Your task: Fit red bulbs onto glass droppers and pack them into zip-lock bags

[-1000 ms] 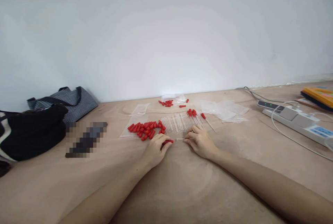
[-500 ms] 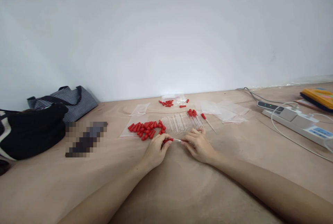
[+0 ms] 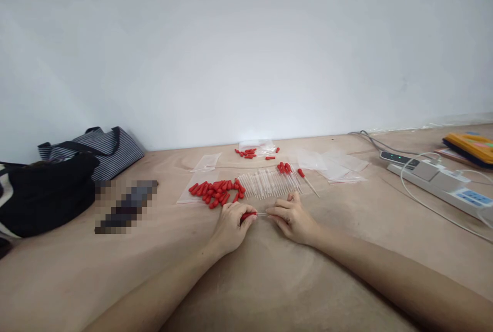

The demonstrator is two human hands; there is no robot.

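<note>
My left hand (image 3: 233,225) pinches a red rubber dropper bulb (image 3: 248,215) between thumb and fingers. A thin clear dropper tube (image 3: 262,214) runs from the bulb's mouth to my right hand (image 3: 291,219), whose fingers are closed on its other end. Just beyond my hands lies a row of clear tubes (image 3: 265,183), side by side. Several tubes at the row's right end carry red bulbs (image 3: 284,168). One dropper with a bulb (image 3: 301,172) lies apart to the right. Left of the row is a pile of loose red bulbs (image 3: 217,189).
More small red bulbs (image 3: 248,153) lie by a plastic bag (image 3: 256,145) near the wall. Flat clear bags (image 3: 342,165) are on the right. A power strip (image 3: 442,183) with cables stands far right; a black bag (image 3: 50,193) and striped bag (image 3: 119,152) are left.
Both hands have shifted slightly toward me, with the bulb and tube still between them. The things on the table look unchanged.
</note>
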